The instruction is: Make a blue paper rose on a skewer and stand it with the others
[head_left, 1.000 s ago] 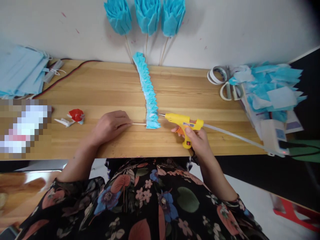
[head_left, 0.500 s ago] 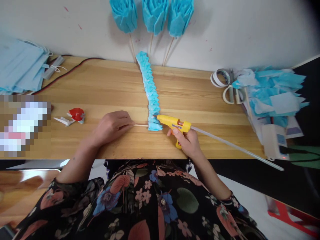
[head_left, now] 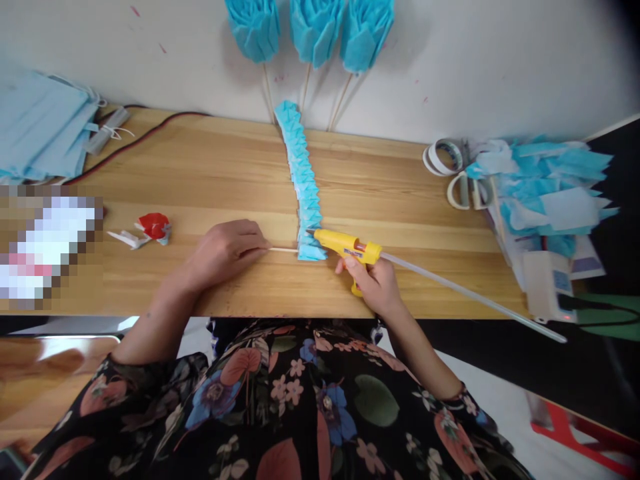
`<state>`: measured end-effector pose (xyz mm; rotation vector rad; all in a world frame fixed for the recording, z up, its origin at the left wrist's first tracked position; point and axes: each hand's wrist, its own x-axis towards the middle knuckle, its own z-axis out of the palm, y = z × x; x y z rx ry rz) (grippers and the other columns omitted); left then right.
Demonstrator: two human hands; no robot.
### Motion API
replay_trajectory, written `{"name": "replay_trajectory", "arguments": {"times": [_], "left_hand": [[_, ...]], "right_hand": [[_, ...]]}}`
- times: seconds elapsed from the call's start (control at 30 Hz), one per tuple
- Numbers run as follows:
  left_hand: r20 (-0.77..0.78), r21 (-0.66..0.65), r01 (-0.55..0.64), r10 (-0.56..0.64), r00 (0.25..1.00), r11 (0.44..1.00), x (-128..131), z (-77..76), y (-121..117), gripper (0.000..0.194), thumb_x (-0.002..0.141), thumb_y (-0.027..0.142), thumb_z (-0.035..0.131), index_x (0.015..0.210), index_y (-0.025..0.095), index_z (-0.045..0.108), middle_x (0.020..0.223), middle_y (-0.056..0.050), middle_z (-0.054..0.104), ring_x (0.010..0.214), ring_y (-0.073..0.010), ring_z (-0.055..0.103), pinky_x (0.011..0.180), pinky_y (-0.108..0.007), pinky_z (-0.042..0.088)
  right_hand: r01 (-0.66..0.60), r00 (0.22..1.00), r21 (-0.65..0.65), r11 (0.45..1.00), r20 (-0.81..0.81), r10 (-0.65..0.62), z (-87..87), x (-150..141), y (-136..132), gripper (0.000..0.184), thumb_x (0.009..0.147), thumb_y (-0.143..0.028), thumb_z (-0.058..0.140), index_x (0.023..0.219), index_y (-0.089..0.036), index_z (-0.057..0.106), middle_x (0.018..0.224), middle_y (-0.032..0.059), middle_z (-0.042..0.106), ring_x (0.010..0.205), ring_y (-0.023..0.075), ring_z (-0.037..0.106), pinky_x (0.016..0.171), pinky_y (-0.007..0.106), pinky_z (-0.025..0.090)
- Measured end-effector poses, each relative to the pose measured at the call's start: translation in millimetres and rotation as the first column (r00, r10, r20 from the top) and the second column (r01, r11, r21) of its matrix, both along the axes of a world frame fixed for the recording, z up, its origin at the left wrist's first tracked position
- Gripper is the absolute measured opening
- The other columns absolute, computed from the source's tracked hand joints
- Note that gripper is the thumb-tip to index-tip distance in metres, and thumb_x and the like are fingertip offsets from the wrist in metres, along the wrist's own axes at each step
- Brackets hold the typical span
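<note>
My left hand point(head_left: 233, 247) rests on the table, its fingers closed on a thin wooden stick point(head_left: 284, 250). The stick's far end meets the near end of a long pleated strip of blue fabric point(head_left: 301, 170), which stretches away across the wood. My right hand point(head_left: 373, 280) is wrapped round the handle of a yellow glue gun point(head_left: 345, 244). Its metal nozzle lies over the strip, close to the near end; whether glue comes out cannot be seen. A long clear glue stick point(head_left: 470, 293) sticks out of the gun's back, past the table edge.
Three blue fabric flowers point(head_left: 314, 33) on sticks lean against the wall. Flat blue masks point(head_left: 43, 127) and a blurred phone point(head_left: 50, 247) lie left, near a red wrapper point(head_left: 155, 225). At right are tape rolls point(head_left: 445, 157), scissors point(head_left: 463, 192), blue cut pieces point(head_left: 555, 183) and a white box point(head_left: 549, 287).
My right hand has brought the glue gun leftward, its nozzle going from beside the strip to over it. My left hand stays on the stick. The view has shifted slightly.
</note>
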<state>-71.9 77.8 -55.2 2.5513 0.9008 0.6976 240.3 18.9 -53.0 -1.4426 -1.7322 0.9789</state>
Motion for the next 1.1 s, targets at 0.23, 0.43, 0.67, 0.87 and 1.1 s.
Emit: {"name": "replay_trajectory", "arguments": {"times": [0.23,0.43,0.67,0.87,1.1], "left_hand": [[-0.009,-0.013,-0.006,0.006,1.000,1.000,-0.1,-0.2,-0.3,0.025,0.104,0.024,0.055,0.091,0.016,0.075,0.090,-0.008,0.073,0.082,-0.0177,0.066,0.071,-0.027,0.048],[0.001,-0.008,-0.006,0.006,1.000,1.000,-0.7,-0.3,-0.2,0.025,0.104,0.023,0.055,0.091,0.016,0.075,0.088,-0.008,0.072,0.081,-0.0173,0.066,0.069,-0.026,0.048],[-0.019,0.016,-0.010,0.011,1.000,1.000,-0.4,-1.9,0.4,0.026,0.105,0.024,0.054,0.089,0.016,0.074,0.086,-0.006,0.071,0.079,-0.0165,0.065,0.069,-0.026,0.047],[-0.012,0.011,-0.004,0.004,1.000,1.000,-0.4,-1.0,0.5,0.027,0.104,0.024,0.054,0.088,0.016,0.074,0.086,-0.007,0.071,0.079,-0.0169,0.065,0.068,-0.027,0.047],[0.004,0.009,-0.013,0.013,1.000,1.000,-0.5,-2.1,0.5,0.026,0.104,0.024,0.055,0.089,0.016,0.075,0.086,-0.007,0.072,0.079,-0.0167,0.065,0.069,-0.026,0.046]], "right_hand": [[0.017,1.000,-0.005,1.000,0.016,-0.017,0.8,-1.5,0.7,0.040,0.096,-0.041,0.052,0.069,-0.019,0.069,0.053,-0.0031,0.051,0.048,0.0107,0.046,0.053,0.027,0.038],[0.035,0.998,-0.015,0.999,0.043,-0.035,1.9,1.0,-3.1,0.042,0.097,-0.045,0.052,0.069,-0.020,0.069,0.051,-0.0030,0.050,0.048,0.0117,0.047,0.055,0.027,0.041],[0.077,0.996,-0.038,0.996,0.048,-0.075,3.3,7.5,-6.8,0.045,0.096,-0.051,0.053,0.069,-0.020,0.071,0.051,-0.0022,0.052,0.048,0.0126,0.048,0.052,0.028,0.039],[0.073,0.996,-0.032,0.997,0.052,-0.071,4.0,7.3,-5.5,0.044,0.096,-0.049,0.053,0.068,-0.020,0.070,0.051,-0.0027,0.050,0.047,0.0118,0.047,0.053,0.028,0.039],[0.073,0.996,-0.029,0.997,0.052,-0.071,2.4,9.6,-6.6,0.044,0.096,-0.050,0.053,0.069,-0.020,0.070,0.051,-0.0019,0.052,0.050,0.0134,0.050,0.054,0.028,0.041]]}}
